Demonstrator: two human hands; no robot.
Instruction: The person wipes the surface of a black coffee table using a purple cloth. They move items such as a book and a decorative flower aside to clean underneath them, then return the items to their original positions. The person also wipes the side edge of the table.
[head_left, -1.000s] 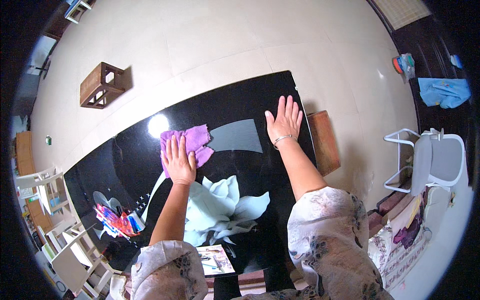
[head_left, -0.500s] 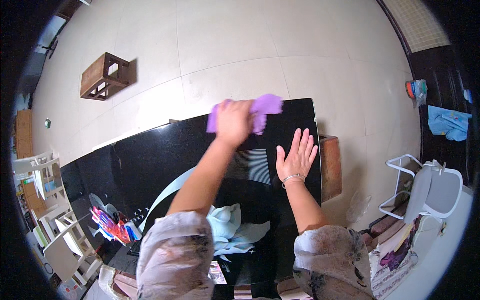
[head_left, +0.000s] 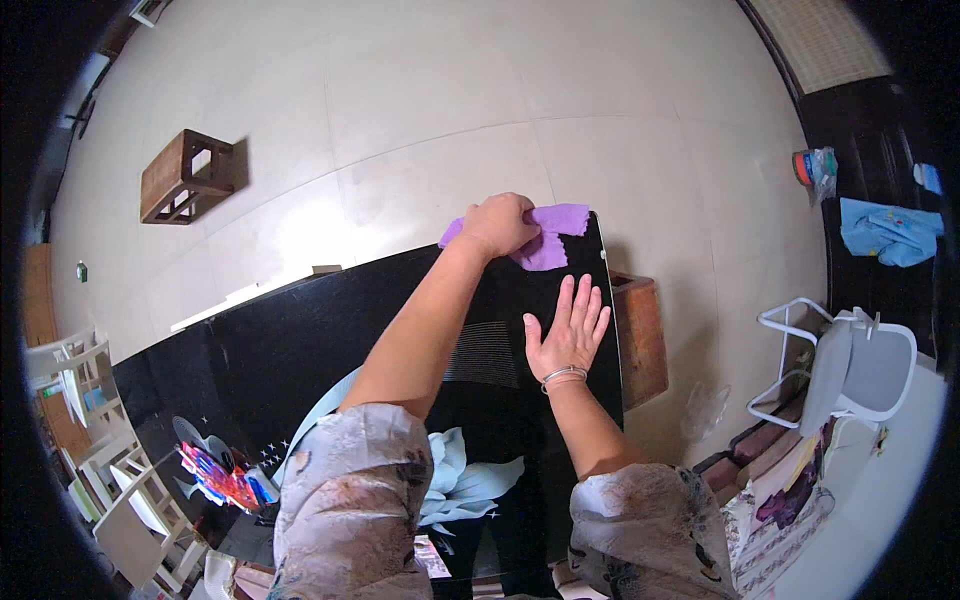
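Note:
My left hand [head_left: 502,222] is closed over a purple cloth [head_left: 545,250] at the far edge of a glossy black table [head_left: 330,325]. The cloth spreads out on both sides of the fingers, close to the table's far right corner. Nearer to me, my right hand [head_left: 568,335] lies flat on the tabletop with its fingers extended, holding nothing. A bangle circles that wrist. Pale blue flower shapes [head_left: 470,480] decorate the black surface between my forearms.
A holder packed with colourful pens [head_left: 225,475] stands at the table's left. One wooden stool [head_left: 180,180] is on the floor beyond; another [head_left: 640,340] sits against the right side. Farther right is a grey-and-white chair [head_left: 860,370]. White chairs [head_left: 130,500] line the left.
My left hand has slid the purple cloth rightward along the far edge, nearer the corner. My right hand keeps its place on the table. The whole view has shifted slightly.

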